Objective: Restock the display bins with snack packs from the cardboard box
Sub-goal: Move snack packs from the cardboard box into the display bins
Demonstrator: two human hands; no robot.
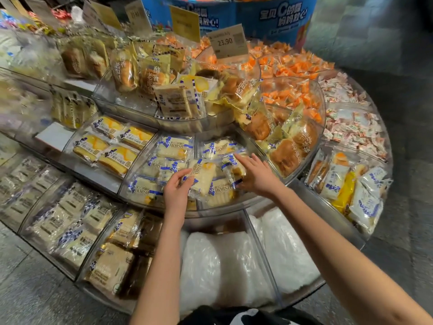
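Note:
A round, tiered display of clear plastic bins (248,205) is stacked with wrapped bread and cake packs. Both hands reach into the middle tier's front bin, which holds white HORSH packs with blue print. My left hand (176,190) pinches the near edge of one such pack (203,175) standing on end between the hands. My right hand (254,173) lies with straight fingers on the packs at the bin's right side. No cardboard box is in view.
The bin (110,146) left of it holds yellow cake packs. Below the hands, two lower bins (225,261) contain white crumpled plastic. Orange candies (290,66) fill the upper right, behind a price card (226,41) reading 23.90. Grey tiled floor surrounds the stand.

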